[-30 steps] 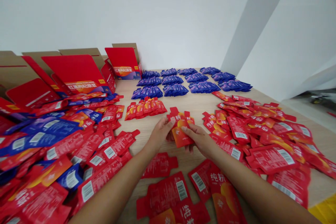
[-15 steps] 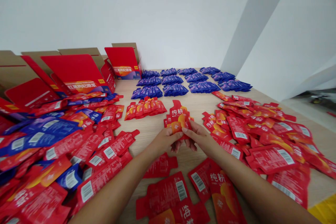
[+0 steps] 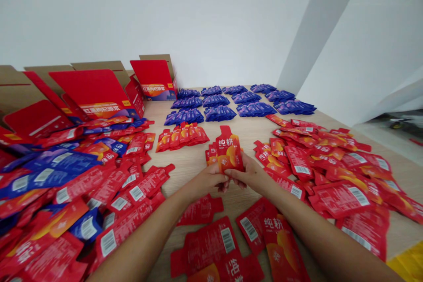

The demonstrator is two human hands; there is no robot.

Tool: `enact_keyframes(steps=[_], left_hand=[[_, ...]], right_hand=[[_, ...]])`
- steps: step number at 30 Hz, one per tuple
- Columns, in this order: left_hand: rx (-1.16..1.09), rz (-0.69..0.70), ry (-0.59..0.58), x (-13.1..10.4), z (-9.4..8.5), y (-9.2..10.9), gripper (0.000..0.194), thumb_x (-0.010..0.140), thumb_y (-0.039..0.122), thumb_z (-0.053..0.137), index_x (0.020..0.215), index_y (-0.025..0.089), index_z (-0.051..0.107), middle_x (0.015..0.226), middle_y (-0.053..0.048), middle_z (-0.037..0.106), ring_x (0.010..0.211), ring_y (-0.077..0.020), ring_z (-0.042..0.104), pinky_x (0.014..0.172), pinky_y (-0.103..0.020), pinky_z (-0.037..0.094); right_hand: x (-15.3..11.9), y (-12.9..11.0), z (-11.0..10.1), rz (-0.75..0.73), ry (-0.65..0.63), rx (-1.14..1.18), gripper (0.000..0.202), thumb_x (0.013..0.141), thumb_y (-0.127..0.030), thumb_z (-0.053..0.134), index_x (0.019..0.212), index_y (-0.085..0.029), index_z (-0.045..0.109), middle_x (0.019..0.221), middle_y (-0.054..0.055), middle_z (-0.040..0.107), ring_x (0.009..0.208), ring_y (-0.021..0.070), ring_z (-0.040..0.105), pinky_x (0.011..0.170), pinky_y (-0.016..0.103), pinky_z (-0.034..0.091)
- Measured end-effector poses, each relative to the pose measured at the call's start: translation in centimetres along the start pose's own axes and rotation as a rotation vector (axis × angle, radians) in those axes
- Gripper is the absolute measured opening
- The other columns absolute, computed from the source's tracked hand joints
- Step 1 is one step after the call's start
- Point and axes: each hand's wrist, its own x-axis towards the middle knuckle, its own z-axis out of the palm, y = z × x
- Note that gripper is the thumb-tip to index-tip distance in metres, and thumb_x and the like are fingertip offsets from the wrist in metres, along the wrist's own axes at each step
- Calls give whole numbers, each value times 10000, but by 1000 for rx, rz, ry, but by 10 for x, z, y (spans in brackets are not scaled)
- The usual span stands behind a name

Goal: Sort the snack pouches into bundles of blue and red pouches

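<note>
A red spouted pouch (image 3: 230, 152) with orange fruit print stands upright between my two hands. My left hand (image 3: 209, 180) is closed on its lower left side, fingers curled beneath. My right hand (image 3: 249, 174) grips the lower right, its thumb lying across the front. More red pouches (image 3: 211, 154) show just behind on the left; whether they are held too or rest on the table, I cannot tell. Beyond my hands lies a fanned row of red pouches (image 3: 181, 135). Below my wrists, loose red pouches (image 3: 211, 242) lie on the table.
A mixed heap of red and blue pouches (image 3: 112, 176) covers the left side. Another red heap (image 3: 317, 158) lies on the right. Fanned blue bundles (image 3: 216, 113) stand in rows at the back. Open red cartons (image 3: 95, 90) line the back left of the wooden table (image 3: 175, 163).
My right hand has shifted its hold, with its thumb now across the pouch's lower front. The front pouch has moved slightly right, showing more of those behind on the left.
</note>
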Motion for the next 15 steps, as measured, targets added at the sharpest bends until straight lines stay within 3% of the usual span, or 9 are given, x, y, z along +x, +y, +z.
enact_keyframes(steps=[7,12,15], left_hand=[[9,-42,-61,3,-4,-4,250,624,393,610,672,165,519,475,61,470,391,-58,392,404,-205,263],[7,9,54,7,-9,0,384,599,494,654,720,151,533,557,49,523,363,-34,358,372,-199,227],[51,19,214,8,-15,0,395,655,542,607,584,187,449,394,90,385,317,-51,336,356,-201,213]], right_hand=[[-2,0,-4,38,-35,36,499,711,-398,660,1044,-210,339,536,-100,513,412,90,460,396,204,323],[4,2,-5,-79,-54,119,324,740,-437,610,862,-220,402,612,-56,561,453,88,484,452,230,374],[7,-3,-18,-111,82,98,279,736,-430,605,797,-218,433,585,-54,556,439,86,471,436,227,368]])
